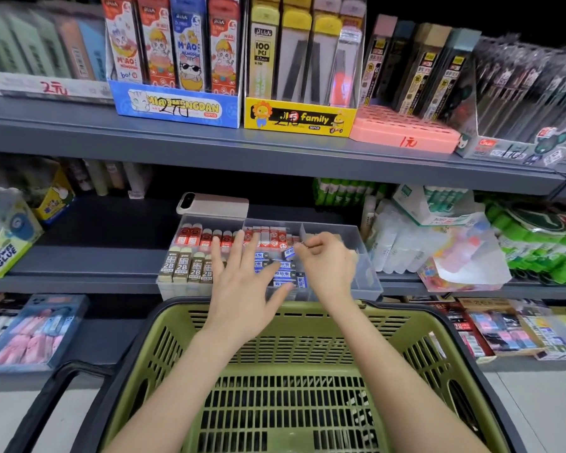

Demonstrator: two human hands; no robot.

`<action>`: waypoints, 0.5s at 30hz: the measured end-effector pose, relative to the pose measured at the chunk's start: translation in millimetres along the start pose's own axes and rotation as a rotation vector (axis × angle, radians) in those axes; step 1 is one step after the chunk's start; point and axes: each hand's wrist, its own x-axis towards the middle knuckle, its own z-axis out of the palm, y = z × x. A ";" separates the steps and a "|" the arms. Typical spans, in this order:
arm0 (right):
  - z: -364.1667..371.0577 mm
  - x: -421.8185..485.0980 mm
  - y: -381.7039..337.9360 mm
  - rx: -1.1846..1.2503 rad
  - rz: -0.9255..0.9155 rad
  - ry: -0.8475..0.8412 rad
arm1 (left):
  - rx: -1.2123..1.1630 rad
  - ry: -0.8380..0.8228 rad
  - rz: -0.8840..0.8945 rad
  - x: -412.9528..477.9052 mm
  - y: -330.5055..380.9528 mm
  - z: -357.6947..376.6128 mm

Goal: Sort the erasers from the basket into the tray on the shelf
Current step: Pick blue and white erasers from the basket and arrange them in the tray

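A clear plastic tray (370, 273) sits on the lower shelf, divided into compartments. Red-sleeved erasers (193, 237) fill its back left, brown 2B erasers (181, 265) its front left, and blue-sleeved erasers (286, 276) lie in the middle. My left hand (245, 282) hovers over the tray's middle with fingers spread straight. My right hand (327, 259) pinches a small blue eraser (289, 252) above the blue row. The green basket (294, 371) stands below the shelf; I see no erasers on its visible floor.
A pink phone (213, 204) lies behind the tray. Glue sticks and bottles (396, 237) crowd the shelf to the right, a Power Glue box (4, 237) the left. Pencil-lead display boxes (177, 103) stand on the upper shelf. The basket's black handle (56, 387) lies at lower left.
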 end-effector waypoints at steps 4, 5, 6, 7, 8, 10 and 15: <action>14.1 -3.0 -1.3 -0.152 -0.067 0.015 | -0.016 0.032 0.010 -4.5 -2.8 4.1; 15.8 -4.3 -1.4 -0.190 -0.091 0.013 | -0.019 0.031 0.011 -5.0 -3.3 4.9; 16.4 -5.9 -2.0 -0.225 -0.126 0.028 | -0.021 0.030 0.012 -5.2 -3.7 5.8; 16.2 -8.1 -2.3 -0.265 -0.172 0.054 | -0.022 0.031 0.012 -5.8 -4.1 6.7; 16.3 -9.8 -1.9 -0.323 -0.237 0.106 | -0.023 0.036 0.013 -6.1 -4.8 7.8; 16.6 -13.8 -1.8 -0.485 -0.331 0.185 | -0.038 0.042 0.015 -6.0 -6.5 9.6; 17.1 -8.8 -0.4 -0.673 -0.337 0.119 | -0.035 0.029 0.032 -5.9 -5.9 10.3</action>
